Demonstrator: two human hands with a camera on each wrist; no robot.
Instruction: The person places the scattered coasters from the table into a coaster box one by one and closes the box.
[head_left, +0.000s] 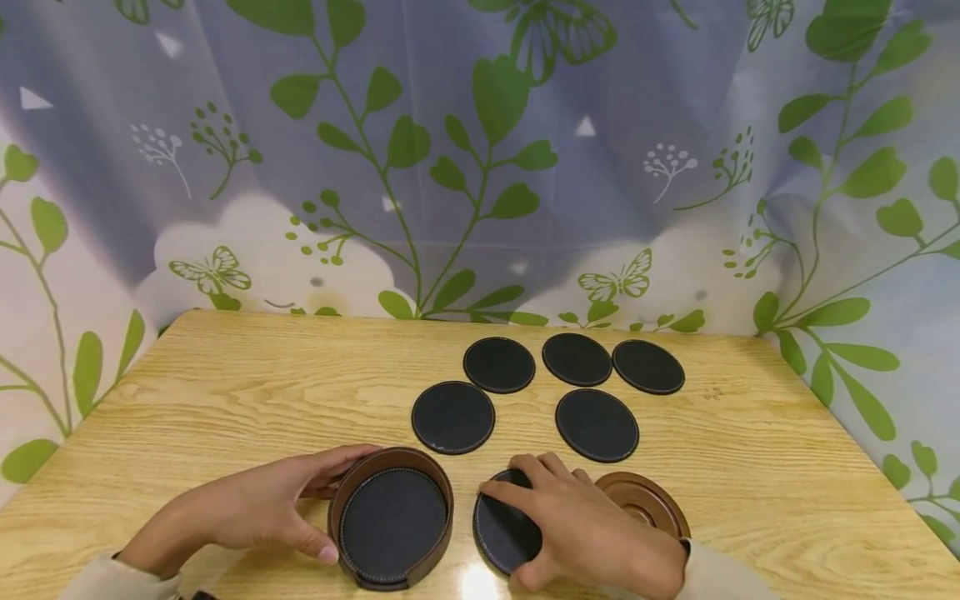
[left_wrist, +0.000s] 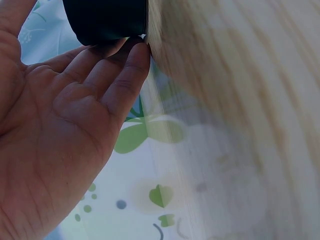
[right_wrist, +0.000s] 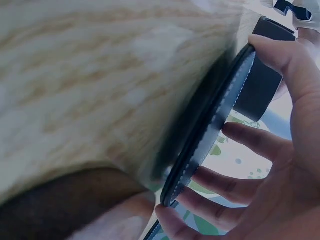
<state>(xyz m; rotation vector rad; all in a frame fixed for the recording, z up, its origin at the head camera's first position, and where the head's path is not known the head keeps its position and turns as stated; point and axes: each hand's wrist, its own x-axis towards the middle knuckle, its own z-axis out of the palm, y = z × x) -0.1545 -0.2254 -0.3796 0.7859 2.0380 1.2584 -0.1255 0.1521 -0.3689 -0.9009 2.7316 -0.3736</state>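
Note:
A round brown coaster holder (head_left: 444, 533) with a notch in its front wall stands near the front of the table, a black stitched coaster (head_left: 393, 525) inside it. Around its left side spreads my left hand (head_left: 251, 504), fingertips at the far rim and thumb alongside the near wall. The left wrist view shows those fingers nearly straight against the holder's dark side (left_wrist: 107, 22). To the right, my right hand (head_left: 581, 521) grips another black coaster (head_left: 501, 529) by its edges. Thumb and fingertips pinch opposite rims of this coaster (right_wrist: 212, 127), which is tilted up over the wood.
Several black coasters lie flat farther back, among them one at the left (head_left: 453, 417) and one at the right (head_left: 597, 425). A brown disc with raised rings (head_left: 660, 504) lies partly under my right forearm. Patterned curtain (head_left: 450, 208) hangs behind the wooden table (head_left: 285, 375).

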